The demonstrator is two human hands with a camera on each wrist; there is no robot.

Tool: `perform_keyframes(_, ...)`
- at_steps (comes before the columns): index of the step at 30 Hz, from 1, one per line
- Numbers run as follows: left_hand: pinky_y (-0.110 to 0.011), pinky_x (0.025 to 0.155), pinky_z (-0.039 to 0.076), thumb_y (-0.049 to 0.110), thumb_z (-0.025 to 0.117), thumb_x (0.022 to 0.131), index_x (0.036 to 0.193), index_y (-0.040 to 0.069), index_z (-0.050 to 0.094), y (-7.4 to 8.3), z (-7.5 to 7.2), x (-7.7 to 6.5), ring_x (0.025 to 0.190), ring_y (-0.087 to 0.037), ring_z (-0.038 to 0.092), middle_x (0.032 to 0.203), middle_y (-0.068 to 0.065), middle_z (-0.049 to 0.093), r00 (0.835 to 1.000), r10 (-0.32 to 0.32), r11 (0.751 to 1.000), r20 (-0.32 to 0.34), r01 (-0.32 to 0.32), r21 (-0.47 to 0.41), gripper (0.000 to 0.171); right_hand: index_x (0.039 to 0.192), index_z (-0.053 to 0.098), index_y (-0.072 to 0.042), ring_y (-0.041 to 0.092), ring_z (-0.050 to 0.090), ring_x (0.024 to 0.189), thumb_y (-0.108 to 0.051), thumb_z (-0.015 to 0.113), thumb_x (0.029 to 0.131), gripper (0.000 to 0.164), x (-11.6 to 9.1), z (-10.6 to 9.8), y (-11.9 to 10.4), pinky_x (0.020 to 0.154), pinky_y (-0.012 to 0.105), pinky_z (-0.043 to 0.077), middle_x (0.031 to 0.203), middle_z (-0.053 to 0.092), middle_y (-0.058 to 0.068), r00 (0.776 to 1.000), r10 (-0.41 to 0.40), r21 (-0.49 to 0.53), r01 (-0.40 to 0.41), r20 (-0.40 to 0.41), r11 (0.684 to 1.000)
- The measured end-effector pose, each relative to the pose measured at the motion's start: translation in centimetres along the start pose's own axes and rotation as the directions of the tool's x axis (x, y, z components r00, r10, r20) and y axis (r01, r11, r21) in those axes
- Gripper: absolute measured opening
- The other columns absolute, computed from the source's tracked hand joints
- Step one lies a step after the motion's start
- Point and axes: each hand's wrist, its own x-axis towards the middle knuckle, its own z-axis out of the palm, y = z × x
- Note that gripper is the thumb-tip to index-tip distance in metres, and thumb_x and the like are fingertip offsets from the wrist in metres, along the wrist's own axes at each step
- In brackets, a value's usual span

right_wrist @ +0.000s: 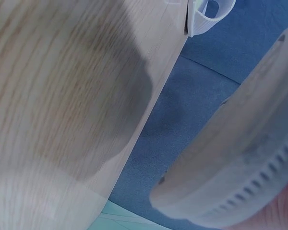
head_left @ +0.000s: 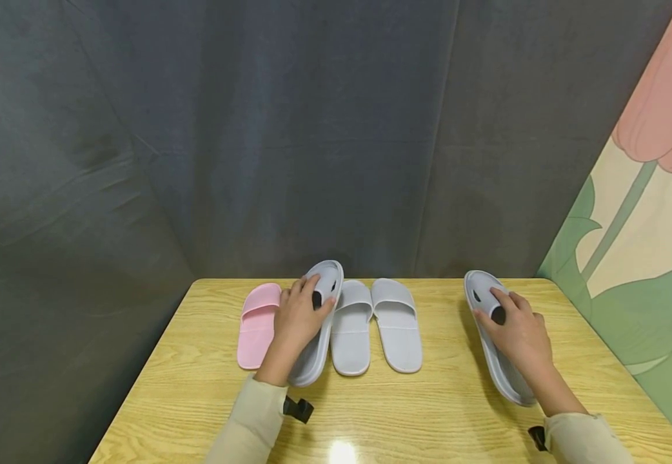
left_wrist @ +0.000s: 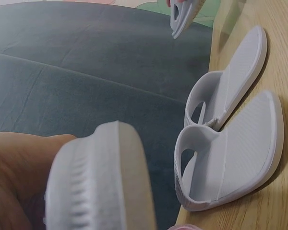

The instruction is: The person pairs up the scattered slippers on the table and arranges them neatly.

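Note:
My left hand [head_left: 296, 319] grips a grey slide slipper [head_left: 313, 364] with black patches on its strap, fingers on one side and thumb on the other. In the left wrist view that slipper's thick edge [left_wrist: 98, 182] looms close. A similar grey slipper [head_left: 480, 283] is held across its strap by my right hand [head_left: 520, 332], tilted toe to the left. The right wrist view shows this slipper's sole [right_wrist: 230, 158] off the table, above its shadow. Between the hands lie two plain light grey slippers [head_left: 350, 348], [head_left: 401, 345] side by side.
A pink slipper [head_left: 253, 345] lies left of the left hand, partly covered by it. The wooden table [head_left: 429, 419] ends at a dark grey curtain [head_left: 324, 142] behind. A wall painted with a tulip [head_left: 661, 283] stands at the right.

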Motion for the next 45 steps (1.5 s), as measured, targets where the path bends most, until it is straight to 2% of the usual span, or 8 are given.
perform_keyframes(6,-0.061,0.097,0.046,0.047,0.069,0.093,0.147,0.019,0.053,0.4,0.3,0.0,0.126,-0.045,0.052,0.147,-0.016,0.052,1.0,0.011,1.0,0.0,-0.011,0.007,0.063,0.152,0.042,-0.007,0.07,0.038,0.116,-0.051,0.06,0.098,0.073,0.0,0.1,0.0,0.084,0.075,0.039,0.15,0.032,0.039,1.0,0.003,0.002,-0.003,0.003,1.0)
perform_keyframes(14,-0.06,0.101,0.043,0.049,0.067,0.094,0.149,0.021,0.051,1.2,0.3,-0.2,0.128,-0.043,0.05,0.15,-0.016,0.05,1.0,-0.006,1.0,0.029,0.006,0.012,0.064,0.153,0.042,-0.007,0.07,0.038,0.116,-0.052,0.06,0.097,0.074,0.0,0.1,-0.3,0.084,0.075,0.039,0.15,0.032,0.038,1.0,-0.001,0.011,0.001,0.0,1.0)
perform_keyframes(22,-0.063,0.102,0.038,0.049,0.067,0.094,0.149,0.023,0.051,1.6,0.7,-0.2,0.127,-0.043,0.051,0.151,-0.013,0.05,1.0,-0.011,1.0,0.028,0.011,0.011,0.063,0.152,0.042,-0.007,0.07,0.039,0.116,-0.051,0.061,0.098,0.073,0.1,0.1,-0.5,0.084,0.076,0.039,0.149,0.033,0.039,1.0,-0.008,0.01,0.008,-0.006,1.0)
perform_keyframes(32,-0.057,0.091,0.049,0.048,0.067,0.094,0.148,0.021,0.052,2.3,1.1,-0.4,0.121,-0.042,0.053,0.148,-0.014,0.051,0.999,-0.002,1.0,0.035,0.003,-0.027,0.062,0.153,0.042,-0.008,0.069,0.039,0.117,-0.052,0.06,0.098,0.073,0.2,0.2,-0.4,0.084,0.076,0.039,0.15,0.033,0.038,1.0,-0.001,0.009,0.001,-0.003,1.0)
perform_keyframes(45,-0.056,0.09,0.049,0.048,0.066,0.094,0.149,0.023,0.05,3.4,2.0,-0.5,0.122,-0.04,0.052,0.15,-0.011,0.049,0.998,0.004,0.999,0.056,-0.001,-0.051,0.062,0.152,0.042,-0.007,0.07,0.038,0.117,-0.051,0.059,0.099,0.072,0.1,0.1,-0.7,0.086,0.076,0.038,0.148,0.033,0.039,1.0,-0.018,0.015,0.018,-0.015,1.0)
